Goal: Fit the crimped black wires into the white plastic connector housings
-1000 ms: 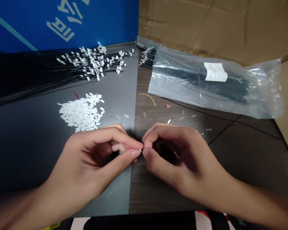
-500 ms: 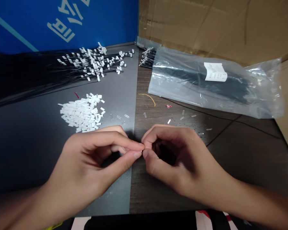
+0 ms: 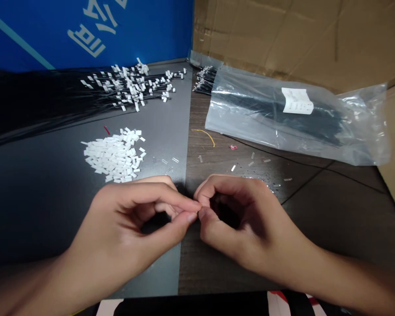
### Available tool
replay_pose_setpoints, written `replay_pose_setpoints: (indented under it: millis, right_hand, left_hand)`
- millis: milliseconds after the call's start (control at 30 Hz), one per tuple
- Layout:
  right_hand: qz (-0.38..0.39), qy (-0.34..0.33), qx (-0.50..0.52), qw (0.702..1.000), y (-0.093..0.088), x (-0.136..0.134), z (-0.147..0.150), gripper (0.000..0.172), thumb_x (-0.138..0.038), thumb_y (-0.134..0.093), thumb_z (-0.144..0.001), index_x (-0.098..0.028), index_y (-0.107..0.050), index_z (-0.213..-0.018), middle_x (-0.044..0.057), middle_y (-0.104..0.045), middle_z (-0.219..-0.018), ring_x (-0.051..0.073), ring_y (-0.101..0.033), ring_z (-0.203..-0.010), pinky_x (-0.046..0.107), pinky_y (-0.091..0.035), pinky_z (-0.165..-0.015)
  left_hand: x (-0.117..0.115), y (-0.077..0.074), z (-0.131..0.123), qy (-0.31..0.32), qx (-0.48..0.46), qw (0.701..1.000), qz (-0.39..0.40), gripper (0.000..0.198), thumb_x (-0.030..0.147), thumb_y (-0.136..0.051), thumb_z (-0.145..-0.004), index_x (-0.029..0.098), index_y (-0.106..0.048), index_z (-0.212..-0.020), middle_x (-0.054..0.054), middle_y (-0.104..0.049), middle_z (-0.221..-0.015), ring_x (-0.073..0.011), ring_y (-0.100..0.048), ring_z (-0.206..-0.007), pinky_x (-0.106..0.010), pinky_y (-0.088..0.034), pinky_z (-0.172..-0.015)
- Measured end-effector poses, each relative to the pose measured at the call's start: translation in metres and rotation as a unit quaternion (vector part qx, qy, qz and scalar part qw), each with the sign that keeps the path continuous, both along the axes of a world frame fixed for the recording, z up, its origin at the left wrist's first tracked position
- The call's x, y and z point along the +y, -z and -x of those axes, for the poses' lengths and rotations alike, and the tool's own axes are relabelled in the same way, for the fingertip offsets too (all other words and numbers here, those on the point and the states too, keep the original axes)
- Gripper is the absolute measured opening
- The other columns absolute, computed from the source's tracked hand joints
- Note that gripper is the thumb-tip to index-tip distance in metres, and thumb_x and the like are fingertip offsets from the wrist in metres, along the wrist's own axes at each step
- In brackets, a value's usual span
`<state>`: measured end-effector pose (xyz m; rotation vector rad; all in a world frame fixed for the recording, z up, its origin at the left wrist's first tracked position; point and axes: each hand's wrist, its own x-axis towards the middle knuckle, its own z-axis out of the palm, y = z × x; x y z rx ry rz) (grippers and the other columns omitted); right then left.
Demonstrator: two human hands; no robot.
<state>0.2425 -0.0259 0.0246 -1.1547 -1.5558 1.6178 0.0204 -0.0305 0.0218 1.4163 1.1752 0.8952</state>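
Note:
My left hand point(image 3: 145, 219) and my right hand point(image 3: 240, 219) meet fingertip to fingertip, low over the seam between the grey sheet and the dark wood. Each pinches with thumb and index finger. Whatever lies between the tips is almost wholly covered; only a tiny speck shows. Just beyond my left hand is a heap of small white plastic connector housings point(image 3: 113, 153). Behind the heap lies a bundle of black wires with white housings point(image 3: 131, 87) on their ends.
A clear plastic bag point(image 3: 260, 118) of black wires with bare metal ends lies at the back right. Behind stand a blue panel point(image 3: 145, 30) and a cardboard wall point(image 3: 283, 39). A yellow wire scrap point(image 3: 206, 135) and several clear slivers are scattered on the wood.
The whole view has shifted slightly. Both hands keep their pinch, and the fingertips stay together at nearly the same spot.

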Motion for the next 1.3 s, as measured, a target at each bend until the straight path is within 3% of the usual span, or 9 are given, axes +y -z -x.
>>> replay_pose_setpoints:
  millis: [267, 433, 567, 700, 933, 1100, 1300]
  right_hand:
    - [0.006, 0.014, 0.032, 0.999, 0.001, 0.002, 0.002, 0.023, -0.010, -0.086, -0.098, -0.022, -0.070, -0.085, -0.004, -0.070, -0.079, 0.012, -0.064, -0.070, 0.022, -0.051, -0.064]
    - [0.073, 0.028, 0.061, 0.995, -0.003, 0.006, 0.002, 0.024, -0.023, -0.096, -0.098, -0.021, -0.075, -0.087, -0.002, -0.074, -0.081, 0.015, -0.066, -0.075, 0.024, -0.052, -0.066]
    - [0.115, 0.020, 0.077, 0.990, -0.008, 0.009, 0.001, 0.033, -0.031, -0.103, -0.095, -0.019, -0.074, -0.084, -0.005, -0.064, -0.072, 0.012, -0.055, -0.068, 0.023, -0.048, -0.064]
    - [0.133, 0.017, 0.086, 0.987, -0.009, 0.009, -0.001, 0.031, -0.027, -0.102, -0.096, -0.018, -0.075, -0.086, -0.004, -0.065, -0.074, 0.012, -0.057, -0.070, 0.022, -0.048, -0.066]
    - [0.118, 0.013, 0.082, 0.989, -0.010, 0.006, 0.000, 0.030, -0.027, -0.101, -0.096, -0.018, -0.074, -0.086, -0.003, -0.066, -0.075, 0.012, -0.058, -0.069, 0.022, -0.047, -0.064]
    - [0.105, 0.006, 0.072, 0.992, -0.008, 0.003, 0.000, 0.031, -0.029, -0.100, -0.096, -0.019, -0.073, -0.085, -0.001, -0.068, -0.077, 0.014, -0.061, -0.072, 0.023, -0.049, -0.065]
    - [0.053, 0.017, 0.059, 0.997, -0.003, 0.000, 0.000, 0.019, -0.023, -0.094, -0.098, -0.020, -0.076, -0.091, 0.000, -0.071, -0.081, 0.016, -0.064, -0.074, 0.025, -0.051, -0.066]
  left_hand:
    - [0.002, -0.003, 0.001, -0.027, 0.013, 1.000, 0.003, 0.019, 0.020, -0.094, -0.089, 0.036, -0.101, -0.083, 0.001, -0.088, -0.075, -0.0134, -0.078, -0.063, -0.015, -0.057, -0.057]
    - [0.005, -0.004, 0.003, -0.021, -0.034, 0.999, 0.008, 0.028, 0.011, -0.093, -0.089, 0.038, -0.103, -0.091, 0.002, -0.096, -0.091, -0.0156, -0.090, -0.080, -0.014, -0.070, -0.071]
    - [0.002, -0.001, 0.005, -0.018, -0.024, 0.998, -0.056, 0.035, 0.003, -0.092, -0.092, 0.037, -0.102, -0.096, 0.005, -0.096, -0.095, -0.0139, -0.089, -0.083, -0.016, -0.072, -0.077]
    - [0.001, 0.008, 0.010, 0.001, 0.026, 0.983, -0.182, 0.032, 0.003, -0.092, -0.098, 0.033, -0.100, -0.105, 0.004, -0.097, -0.099, -0.0161, -0.088, -0.082, -0.023, -0.073, -0.074]
    - [0.003, 0.011, 0.015, 0.039, 0.050, 0.966, -0.251, 0.033, 0.001, -0.090, -0.102, 0.031, -0.098, -0.114, 0.004, -0.097, -0.105, -0.0141, -0.090, -0.087, -0.022, -0.072, -0.079]
    - [0.003, 0.008, 0.015, 0.045, 0.044, 0.967, -0.247, 0.035, 0.000, -0.089, -0.102, 0.031, -0.099, -0.113, 0.004, -0.097, -0.101, -0.0146, -0.090, -0.086, -0.022, -0.072, -0.078]
    - [0.006, 0.008, 0.016, 0.052, 0.041, 0.971, -0.231, 0.030, 0.003, -0.092, -0.102, 0.030, -0.099, -0.112, 0.004, -0.096, -0.100, -0.0139, -0.089, -0.083, -0.021, -0.071, -0.078]
